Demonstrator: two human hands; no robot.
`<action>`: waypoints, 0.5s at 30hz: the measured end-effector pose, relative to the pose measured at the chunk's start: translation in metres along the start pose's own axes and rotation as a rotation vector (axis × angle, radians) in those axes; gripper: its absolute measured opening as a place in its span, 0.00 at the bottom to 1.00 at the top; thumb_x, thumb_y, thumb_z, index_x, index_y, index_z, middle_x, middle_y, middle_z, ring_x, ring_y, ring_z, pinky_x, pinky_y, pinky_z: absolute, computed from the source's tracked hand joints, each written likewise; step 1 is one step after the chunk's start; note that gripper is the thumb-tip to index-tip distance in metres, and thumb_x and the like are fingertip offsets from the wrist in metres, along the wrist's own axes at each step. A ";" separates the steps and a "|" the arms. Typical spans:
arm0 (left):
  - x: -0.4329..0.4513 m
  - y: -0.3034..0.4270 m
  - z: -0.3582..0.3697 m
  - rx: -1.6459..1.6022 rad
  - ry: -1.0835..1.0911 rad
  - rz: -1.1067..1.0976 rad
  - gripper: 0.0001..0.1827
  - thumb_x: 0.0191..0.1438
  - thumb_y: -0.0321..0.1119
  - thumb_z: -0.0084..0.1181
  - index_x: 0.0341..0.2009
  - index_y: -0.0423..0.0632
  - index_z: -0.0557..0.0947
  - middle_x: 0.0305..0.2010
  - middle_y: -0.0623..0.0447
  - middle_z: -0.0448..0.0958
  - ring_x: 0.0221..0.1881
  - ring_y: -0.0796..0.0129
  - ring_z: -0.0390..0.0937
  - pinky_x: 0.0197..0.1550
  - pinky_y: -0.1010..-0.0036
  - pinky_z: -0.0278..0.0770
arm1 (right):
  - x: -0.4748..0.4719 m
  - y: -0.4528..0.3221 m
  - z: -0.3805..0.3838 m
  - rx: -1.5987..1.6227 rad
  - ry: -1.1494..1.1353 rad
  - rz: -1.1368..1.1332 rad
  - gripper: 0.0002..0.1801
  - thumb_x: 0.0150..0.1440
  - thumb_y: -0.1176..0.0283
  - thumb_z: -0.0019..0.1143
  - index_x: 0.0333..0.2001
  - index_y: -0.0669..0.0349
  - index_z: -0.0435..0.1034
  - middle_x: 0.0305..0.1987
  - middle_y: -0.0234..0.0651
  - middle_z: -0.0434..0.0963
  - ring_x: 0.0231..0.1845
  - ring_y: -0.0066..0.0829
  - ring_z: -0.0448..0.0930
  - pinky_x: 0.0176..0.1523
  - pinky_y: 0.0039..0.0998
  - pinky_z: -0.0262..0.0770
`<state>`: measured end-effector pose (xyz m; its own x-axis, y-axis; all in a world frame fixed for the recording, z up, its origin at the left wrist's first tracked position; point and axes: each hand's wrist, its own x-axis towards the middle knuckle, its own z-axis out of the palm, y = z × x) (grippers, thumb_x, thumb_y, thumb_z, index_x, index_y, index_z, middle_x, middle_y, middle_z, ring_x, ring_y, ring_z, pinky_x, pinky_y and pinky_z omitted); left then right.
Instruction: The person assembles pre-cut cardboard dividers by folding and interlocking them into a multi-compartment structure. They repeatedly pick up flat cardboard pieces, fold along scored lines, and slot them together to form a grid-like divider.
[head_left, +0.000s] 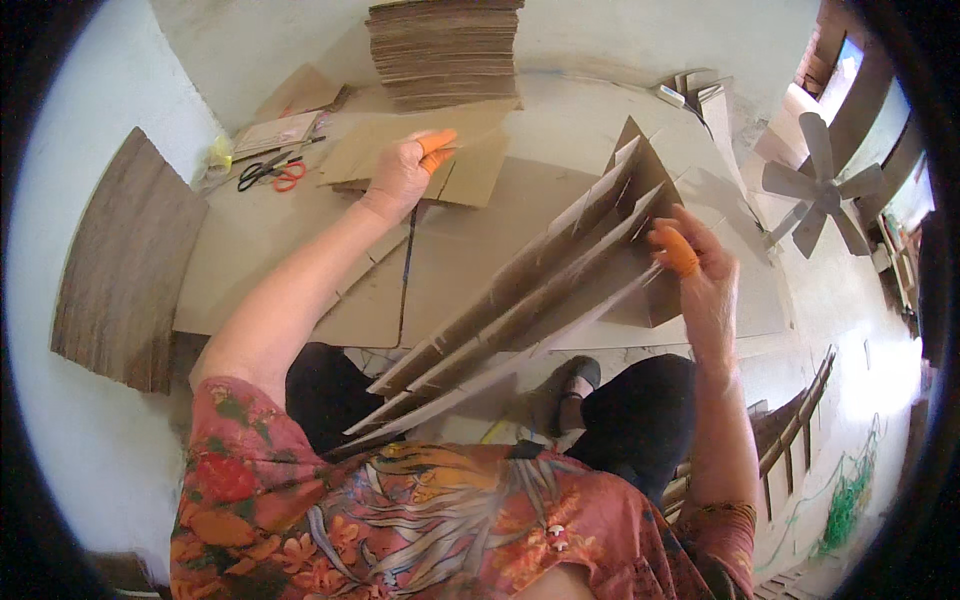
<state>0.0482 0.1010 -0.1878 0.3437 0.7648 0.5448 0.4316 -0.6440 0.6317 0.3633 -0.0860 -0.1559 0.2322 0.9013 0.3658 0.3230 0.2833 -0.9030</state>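
My left hand (405, 169), with orange finger cots on its thumb and a finger, is over a flat cardboard sheet (480, 169) with slits; whether it grips the sheet is unclear. Several long slotted cardboard strips (517, 292) slant from my lap up to the right, joined to a crosswise cardboard piece (664, 292) at their upper end. My right hand (694, 251), also with an orange finger cot, holds the assembly near that end, thumb and fingers at a strip's edge.
A tall cardboard stack (444, 52) stands at the back, another stack (127, 262) at the left. Black-handled scissors (262, 171) and a red-handled pair (288, 175) lie on the table (262, 255). A fan (825, 191) stands at the right, above slotted cardboard pieces (795, 435) and green netting (847, 502).
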 end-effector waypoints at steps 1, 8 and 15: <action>0.002 0.024 0.003 0.042 -0.020 0.127 0.17 0.50 0.20 0.52 0.46 0.43 0.79 0.45 0.46 0.77 0.42 0.60 0.76 0.47 0.75 0.73 | -0.004 -0.005 0.003 0.193 -0.030 0.074 0.21 0.59 0.67 0.49 0.51 0.72 0.64 0.43 0.43 0.76 0.41 0.30 0.78 0.43 0.30 0.75; -0.047 0.139 0.041 0.056 -0.312 0.585 0.19 0.49 0.27 0.53 0.49 0.44 0.77 0.53 0.45 0.71 0.50 0.55 0.72 0.51 0.71 0.71 | -0.001 0.006 0.015 0.968 0.121 0.386 0.14 0.60 0.72 0.43 0.47 0.69 0.67 0.47 0.40 0.74 0.40 0.28 0.77 0.43 0.26 0.74; -0.059 0.116 0.010 0.160 -0.627 -0.278 0.17 0.51 0.37 0.56 0.40 0.36 0.79 0.34 0.40 0.79 0.34 0.57 0.75 0.39 0.71 0.71 | -0.037 0.007 -0.054 0.092 0.532 -0.090 0.15 0.57 0.76 0.47 0.48 0.63 0.71 0.34 0.26 0.74 0.28 0.13 0.68 0.29 0.17 0.64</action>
<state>0.0866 -0.0187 -0.1520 0.5981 0.7978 -0.0762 0.6739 -0.4492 0.5866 0.4066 -0.1353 -0.1636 0.6471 0.5886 0.4845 0.2870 0.4007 -0.8701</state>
